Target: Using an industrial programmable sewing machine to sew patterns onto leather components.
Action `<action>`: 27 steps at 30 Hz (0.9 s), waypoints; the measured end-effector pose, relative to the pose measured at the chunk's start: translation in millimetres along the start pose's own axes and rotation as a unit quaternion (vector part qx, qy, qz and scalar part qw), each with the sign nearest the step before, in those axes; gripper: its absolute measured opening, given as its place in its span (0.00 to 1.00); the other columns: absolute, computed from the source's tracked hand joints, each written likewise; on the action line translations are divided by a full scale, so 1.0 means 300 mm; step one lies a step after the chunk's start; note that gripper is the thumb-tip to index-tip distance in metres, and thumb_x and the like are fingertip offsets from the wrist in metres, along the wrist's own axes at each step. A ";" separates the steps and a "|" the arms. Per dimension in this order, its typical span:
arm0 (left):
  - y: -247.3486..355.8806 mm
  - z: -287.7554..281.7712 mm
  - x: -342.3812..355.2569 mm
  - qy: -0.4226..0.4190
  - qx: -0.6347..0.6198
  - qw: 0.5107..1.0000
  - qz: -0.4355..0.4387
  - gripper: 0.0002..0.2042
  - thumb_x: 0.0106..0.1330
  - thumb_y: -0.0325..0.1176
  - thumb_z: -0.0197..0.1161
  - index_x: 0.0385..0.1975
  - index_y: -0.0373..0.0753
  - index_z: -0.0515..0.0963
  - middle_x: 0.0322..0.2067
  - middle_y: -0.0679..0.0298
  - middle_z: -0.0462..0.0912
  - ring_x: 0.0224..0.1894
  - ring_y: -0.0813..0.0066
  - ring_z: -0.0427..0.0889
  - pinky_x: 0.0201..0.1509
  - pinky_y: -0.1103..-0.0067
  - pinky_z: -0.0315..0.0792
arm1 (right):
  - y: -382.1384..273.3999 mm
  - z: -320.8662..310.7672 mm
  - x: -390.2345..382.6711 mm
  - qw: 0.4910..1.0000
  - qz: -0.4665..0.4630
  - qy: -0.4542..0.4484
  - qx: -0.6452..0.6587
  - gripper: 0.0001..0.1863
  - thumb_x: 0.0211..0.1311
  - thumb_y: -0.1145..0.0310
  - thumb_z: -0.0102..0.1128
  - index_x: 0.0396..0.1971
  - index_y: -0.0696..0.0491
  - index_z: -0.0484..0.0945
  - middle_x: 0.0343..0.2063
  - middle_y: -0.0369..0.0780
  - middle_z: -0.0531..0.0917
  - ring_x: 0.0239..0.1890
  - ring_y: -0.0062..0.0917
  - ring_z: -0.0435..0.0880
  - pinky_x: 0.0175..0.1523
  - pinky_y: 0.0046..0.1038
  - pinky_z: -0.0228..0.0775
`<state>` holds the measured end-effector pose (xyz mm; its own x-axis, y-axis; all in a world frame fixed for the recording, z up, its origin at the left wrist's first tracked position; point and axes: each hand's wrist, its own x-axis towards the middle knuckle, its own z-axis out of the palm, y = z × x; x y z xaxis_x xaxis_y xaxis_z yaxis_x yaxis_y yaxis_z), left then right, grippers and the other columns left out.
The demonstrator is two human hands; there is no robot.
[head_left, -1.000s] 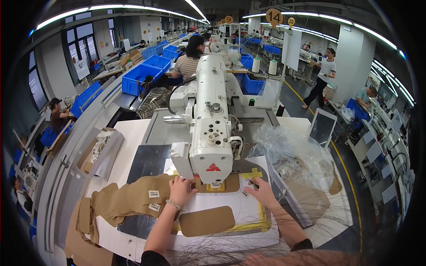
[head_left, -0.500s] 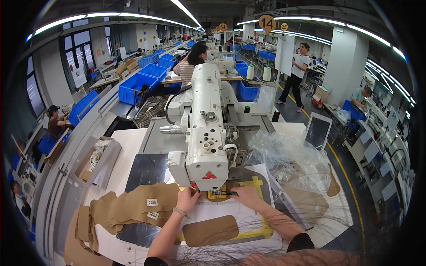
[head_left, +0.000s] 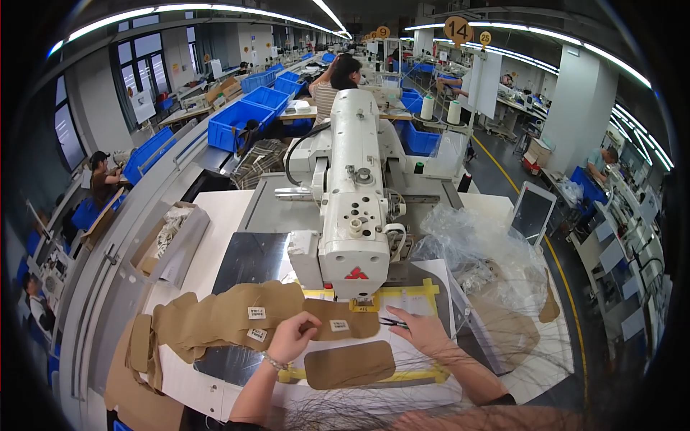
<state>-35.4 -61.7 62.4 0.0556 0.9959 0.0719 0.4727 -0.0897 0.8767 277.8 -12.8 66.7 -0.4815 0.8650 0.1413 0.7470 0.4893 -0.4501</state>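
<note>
My left hand [head_left: 290, 339], fingers closed, pinches the left end of a small brown fabric piece [head_left: 359, 321] with a white label [head_left: 338, 325] on it. The piece lies just in front of the yellow plate [head_left: 364, 304] under the sewing machine head [head_left: 352, 266]. My right hand [head_left: 425, 332] is closed on a small dark two-pronged tool [head_left: 393, 322], tweezers or thread snips. Its tips point left, near the labelled piece's right end. Nearer me, a plain brown fabric piece [head_left: 350, 365] rests on a white sheet framed with yellow tape [head_left: 424, 376].
Overlapping labelled brown pieces [head_left: 237, 316] lie to the left, over a dark metal plate [head_left: 251, 258]. An open box of white bits [head_left: 170, 241] is behind them. Crumpled clear plastic [head_left: 474, 248] and a tablet [head_left: 532, 213] are at the right. Other people work farther back.
The labelled brown piece has come out from under the machine head toward me. Both hands have moved nearer, and the head view has shifted.
</note>
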 end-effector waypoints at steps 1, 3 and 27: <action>-0.007 -0.048 -0.033 0.019 -0.013 0.999 -0.040 0.08 0.59 0.19 0.60 0.37 0.36 0.76 0.24 0.68 0.78 0.26 0.85 0.73 0.30 0.84 0.69 | -0.026 0.009 0.004 1.000 -0.002 -0.010 0.008 0.21 0.62 0.48 0.55 0.52 0.40 0.75 0.24 0.41 0.81 0.26 0.39 0.81 0.31 0.39 0.71; -0.066 -0.122 -0.081 0.078 -0.029 0.996 -0.024 0.07 0.59 0.19 0.60 0.37 0.36 0.76 0.24 0.69 0.77 0.26 0.87 0.72 0.30 0.85 0.68 | -0.070 0.025 0.030 0.995 -0.061 0.031 -0.069 0.22 0.62 0.49 0.55 0.55 0.37 0.74 0.20 0.38 0.77 0.22 0.35 0.80 0.28 0.34 0.71; -0.116 -0.363 -0.166 0.219 0.029 0.974 -0.049 0.07 0.60 0.18 0.58 0.37 0.33 0.77 0.29 0.64 0.82 0.34 0.80 0.80 0.39 0.82 0.73 | -0.163 0.158 0.127 0.973 -0.130 0.091 -0.168 0.19 0.57 0.60 0.61 0.49 0.47 0.77 0.24 0.34 0.76 0.18 0.27 0.78 0.22 0.29 0.70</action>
<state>-150.5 -106.7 80.1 -0.3670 0.9091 0.1971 0.5065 0.0176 0.8620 201.2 -9.0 52.4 -0.6077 0.6980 0.3788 0.7337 0.6760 -0.0686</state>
